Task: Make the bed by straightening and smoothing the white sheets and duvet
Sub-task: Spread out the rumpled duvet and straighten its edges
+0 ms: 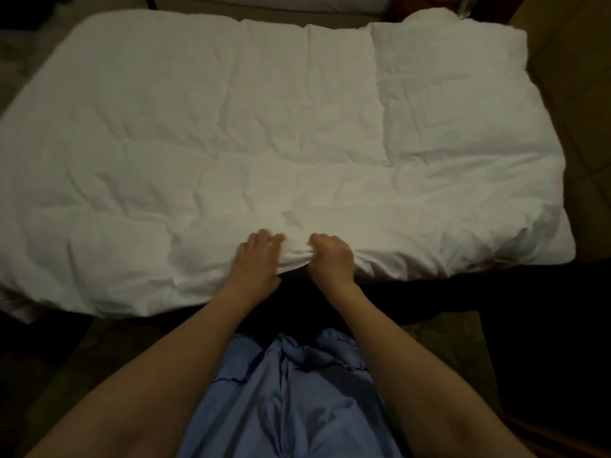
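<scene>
A: Looking down through the head view, where is the duvet [281,127]?

B: It is spread across the bed and covers nearly the whole of it. The surface is white, quilted and creased throughout. The near edge runs along the side closest to the person, and the right end is bulkier and folded thick.

A: State of the left hand [258,259]?

B: It rests on the duvet at the near edge, close to the middle of that edge. The fingers [269,238] reach forward over the fabric and are blurred, so I cannot tell whether they lie flat or grip the fabric.

A: State of the right hand [330,256]?

B: It sits just beside the left hand on the same edge. Its fingers are curled down into the duvet and hold a bunch of fabric. A raised fold of cloth stands between the two hands, and creases spread to the right from the grip.

A: Other items in the head view?

B: A blue garment [291,391] on the person fills the lower centre between the two bare forearms. A dark band [463,292], either the bed side or shadow, shows below the duvet's near edge. Brownish floor [582,127] lies beyond the right end of the bed. A pale strip, possibly a second bed [264,1], crosses the top of the view.
</scene>
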